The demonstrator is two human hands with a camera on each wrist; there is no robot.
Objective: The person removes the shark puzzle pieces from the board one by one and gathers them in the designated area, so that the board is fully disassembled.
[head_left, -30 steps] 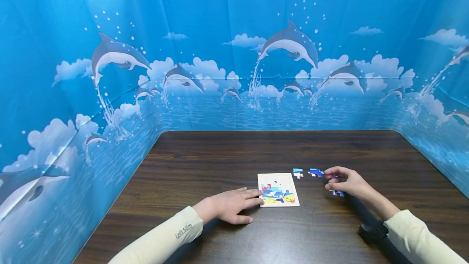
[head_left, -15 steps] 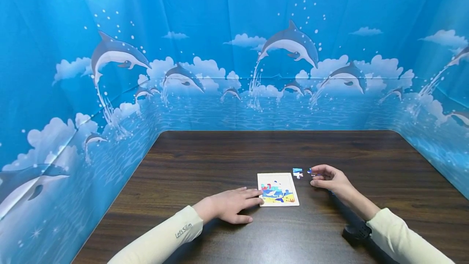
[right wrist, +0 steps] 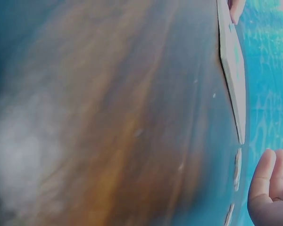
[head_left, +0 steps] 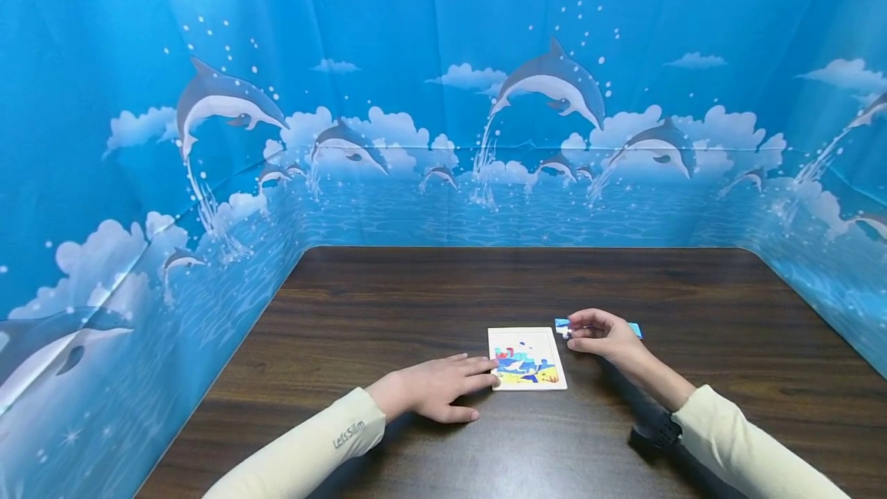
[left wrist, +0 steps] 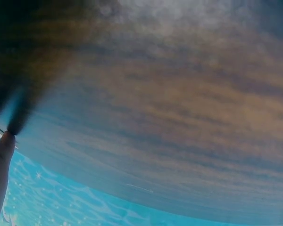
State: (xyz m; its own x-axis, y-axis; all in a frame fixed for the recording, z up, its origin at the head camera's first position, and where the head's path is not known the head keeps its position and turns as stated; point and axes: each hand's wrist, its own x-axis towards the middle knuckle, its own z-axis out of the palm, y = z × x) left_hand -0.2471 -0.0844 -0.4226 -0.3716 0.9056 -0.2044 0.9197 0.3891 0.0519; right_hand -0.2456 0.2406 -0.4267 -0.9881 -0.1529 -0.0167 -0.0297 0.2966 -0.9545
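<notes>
Right hand point(head_left: 613, 339) has moved left, fingertips parted, to just right of the piece point(head_left: 560, 324); left hand point(head_left: 442, 390), spread, touches the board point(head_left: 527, 333).

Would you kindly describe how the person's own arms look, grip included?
The left sleeve is long and pale cream, with grey lettering near its end, seemingly "Let's Slim"; the right sleeve matches but shows no lettering. A black device sits where it ends. The left grip and right grip are both ungloved.
</notes>
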